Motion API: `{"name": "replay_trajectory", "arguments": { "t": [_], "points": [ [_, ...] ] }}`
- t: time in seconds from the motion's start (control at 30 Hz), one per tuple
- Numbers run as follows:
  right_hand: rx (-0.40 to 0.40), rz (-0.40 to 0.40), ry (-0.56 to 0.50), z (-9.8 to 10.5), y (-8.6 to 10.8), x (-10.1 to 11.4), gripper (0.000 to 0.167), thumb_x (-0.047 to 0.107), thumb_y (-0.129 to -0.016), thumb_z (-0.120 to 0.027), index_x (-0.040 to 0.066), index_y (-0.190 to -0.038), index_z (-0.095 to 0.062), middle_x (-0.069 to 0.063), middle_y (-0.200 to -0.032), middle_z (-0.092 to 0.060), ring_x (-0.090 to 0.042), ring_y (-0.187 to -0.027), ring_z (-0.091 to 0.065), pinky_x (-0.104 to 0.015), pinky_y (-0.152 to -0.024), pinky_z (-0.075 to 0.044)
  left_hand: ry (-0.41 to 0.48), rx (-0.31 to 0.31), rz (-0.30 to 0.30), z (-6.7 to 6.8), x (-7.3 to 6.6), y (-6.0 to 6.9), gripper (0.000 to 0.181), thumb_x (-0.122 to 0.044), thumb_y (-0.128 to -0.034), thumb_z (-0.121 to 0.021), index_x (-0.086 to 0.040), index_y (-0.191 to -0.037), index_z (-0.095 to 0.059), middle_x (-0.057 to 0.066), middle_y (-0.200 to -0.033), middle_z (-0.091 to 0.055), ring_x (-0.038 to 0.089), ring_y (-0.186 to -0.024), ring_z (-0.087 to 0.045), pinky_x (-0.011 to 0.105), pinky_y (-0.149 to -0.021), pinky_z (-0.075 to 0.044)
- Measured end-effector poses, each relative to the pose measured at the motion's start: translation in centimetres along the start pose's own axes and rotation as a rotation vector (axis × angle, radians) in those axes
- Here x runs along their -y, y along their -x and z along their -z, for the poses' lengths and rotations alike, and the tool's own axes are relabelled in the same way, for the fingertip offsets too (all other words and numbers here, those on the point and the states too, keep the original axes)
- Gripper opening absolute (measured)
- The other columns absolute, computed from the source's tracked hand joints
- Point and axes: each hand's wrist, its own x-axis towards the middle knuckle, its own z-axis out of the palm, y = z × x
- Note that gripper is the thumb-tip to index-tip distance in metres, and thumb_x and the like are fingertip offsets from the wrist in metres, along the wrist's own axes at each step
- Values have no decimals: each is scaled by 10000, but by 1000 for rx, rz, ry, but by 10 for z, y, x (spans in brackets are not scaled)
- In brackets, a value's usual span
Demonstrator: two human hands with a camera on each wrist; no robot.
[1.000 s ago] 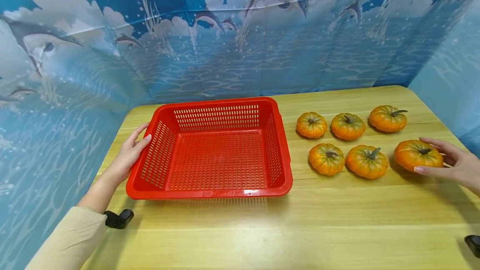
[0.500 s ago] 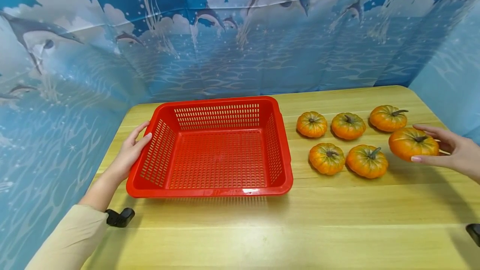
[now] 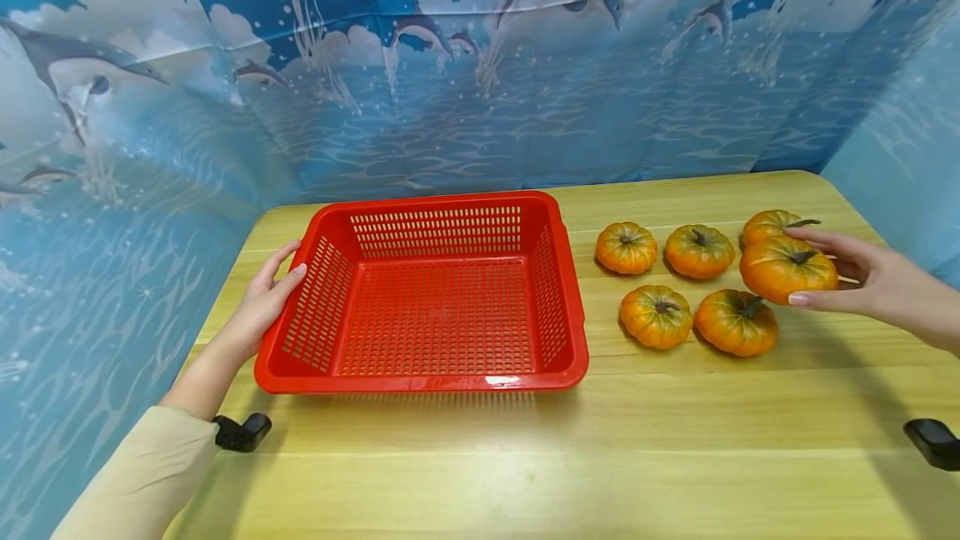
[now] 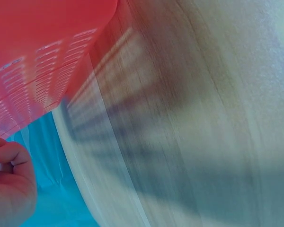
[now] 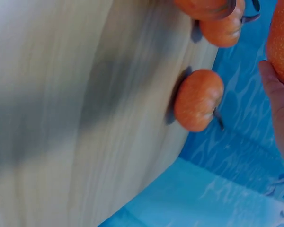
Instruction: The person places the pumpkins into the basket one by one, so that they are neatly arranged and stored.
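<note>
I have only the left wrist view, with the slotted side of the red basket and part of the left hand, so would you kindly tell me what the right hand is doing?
Observer: The right hand is holding an orange pumpkin between its thumb and fingers.
Operator: Thank you; is that pumpkin resting on the table, or is it clear of it?
Observer: It is clear of it: the right wrist view shows the pumpkin up in the hand, apart from the wood surface.
Operator: And are there any other pumpkins that I am missing, please?
Observer: Yes, five other pumpkins sit to the right of the red basket.
</note>
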Motion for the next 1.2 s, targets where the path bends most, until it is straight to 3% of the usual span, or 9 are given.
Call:
{"name": "replay_trajectory", "arguments": {
  "t": [0.13, 0.23, 0.5, 0.77, 1.07, 1.2],
  "points": [
    [14, 41, -12, 0, -5, 9, 835, 201, -885, -655, 207, -1512, -104, -297, -1498, -12, -573, -1245, -206, -133, -704, -425, -2, -4, 2, 0, 0, 0, 650, -306, -974, -480, -225, -1505, -114, -4, -1025, -583, 137, -800, -654, 301, -665, -559],
    [20, 72, -23, 0, -10, 17, 819, 184, -880, -661, 228, -1508, -135, -272, -1506, -40, -548, -1252, -221, -27, -659, -343, -6, -3, 4, -1, 0, 0, 652, -312, -973, -481, -229, -1505, -114, 2, -1025, -582, 141, -801, -655, 305, -666, -559],
    [55, 138, -25, -4, -21, 38, 807, 140, -873, -664, 231, -1501, -165, -256, -1490, -134, -435, -1214, -315, -65, -681, -391, -20, -2, -7, -1, 1, -1, 643, -321, -974, -475, -232, -1503, -121, 16, -1030, -582, 148, -795, -659, 314, -665, -561],
    [88, 189, -61, -10, -30, 52, 775, 117, -867, -665, 246, -1487, -217, -199, -1495, -176, -461, -1288, -247, -4, -731, -335, -1, 4, -21, -1, 2, 0, 630, -305, -980, -464, -226, -1501, -119, 21, -1032, -579, 152, -790, -660, 314, -655, -563],
    [122, 228, -86, -10, -39, 74, 757, 113, -875, -654, 312, -1474, -236, -171, -1490, -199, -425, -1303, -265, -41, -754, -371, -72, -1, -57, -1, 2, 2, 625, -355, -983, -436, -213, -1503, -120, 62, -1085, -525, 141, -814, -650, 319, -663, -561],
    [132, 250, -92, -11, -45, 86, 749, 111, -873, -657, 303, -1471, -249, -145, -1492, -208, -280, -1294, -329, -82, -779, -415, -109, -3, -58, -2, 1, 1, 630, -369, -983, -427, -211, -1504, -110, 125, -1130, -499, 146, -824, -649, 331, -672, -562]
  ]
}}
